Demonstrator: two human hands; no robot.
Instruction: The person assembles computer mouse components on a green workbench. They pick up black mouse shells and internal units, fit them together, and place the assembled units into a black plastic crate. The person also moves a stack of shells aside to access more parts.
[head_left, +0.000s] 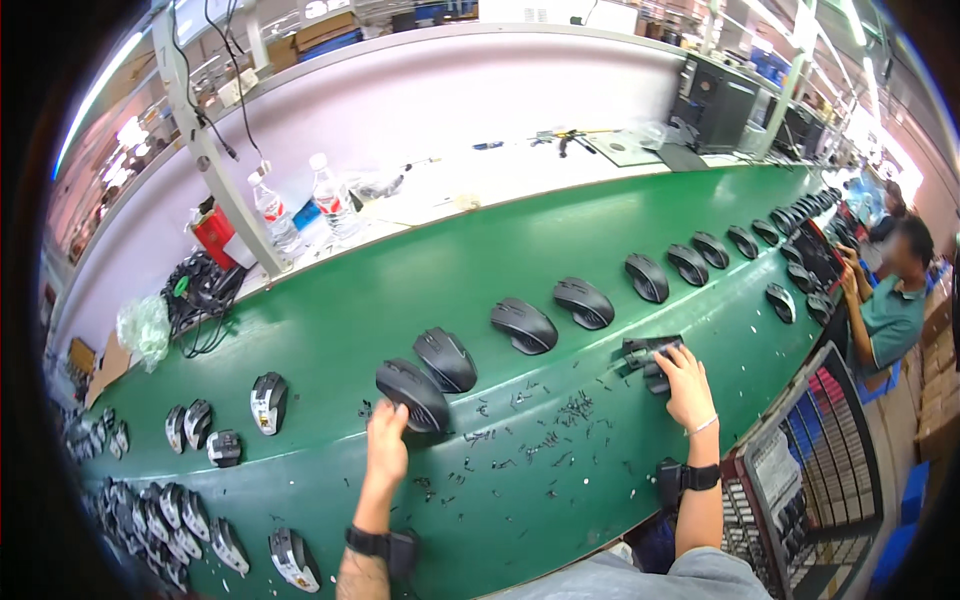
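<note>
My left hand (388, 445) is closed on the lower left edge of a black computer mouse (413, 393) lying on the green work surface (400, 270). A second black mouse (446, 360) rests close behind it. Farther right, my right hand (688, 388) has its fingers closed on a dark plastic mouse part (654, 378), partly hidden under the fingers. Against it lies another black piece (648, 348), whose exact kind I cannot make out. Many small black plastic bits (575, 408) are scattered between my hands.
More black mice (583, 303) form a row toward the far right. Grey-and-black mouse shells (150, 515) are heaped at the near left. A black crate (815, 450) stands beside my right arm. Bottles (330, 200) stand on the back shelf. At the right, a co-worker (895, 300) handles something red and black.
</note>
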